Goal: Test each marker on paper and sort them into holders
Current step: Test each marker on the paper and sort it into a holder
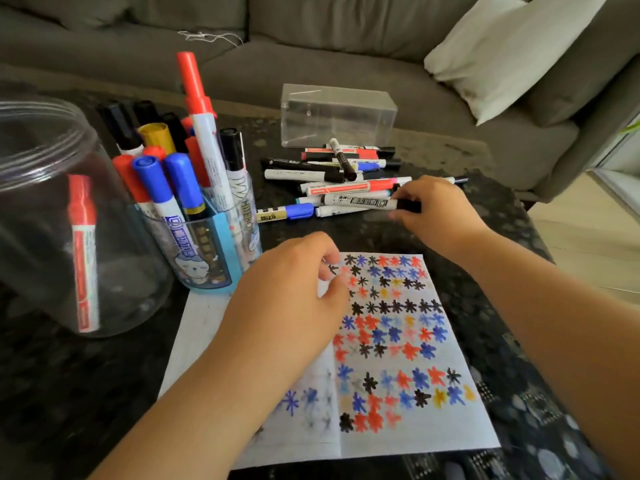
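Markers fill most of the dark worktop (502,258), with a grey sofa (311,57) and its white cushion (502,53) across the top of the frame. At the lower centre lies the paper (398,427), crowded with red, blue, black and yellow star marks. A big clear jar (41,140) at the left edge holds one red marker (83,251). Just right of it stands a blue-trimmed holder (221,244) packed with upright capped markers. An empty clear box (337,116) sits at the upper centre, with a loose pile of markers (329,174) before it. The left hand (287,296) rests on the paper, fingers loosely curled, its grip holding nothing. The right hand (436,213), right of centre, has its grip pinched on the cap end of a black-capped marker (360,200) at the pile's near edge.
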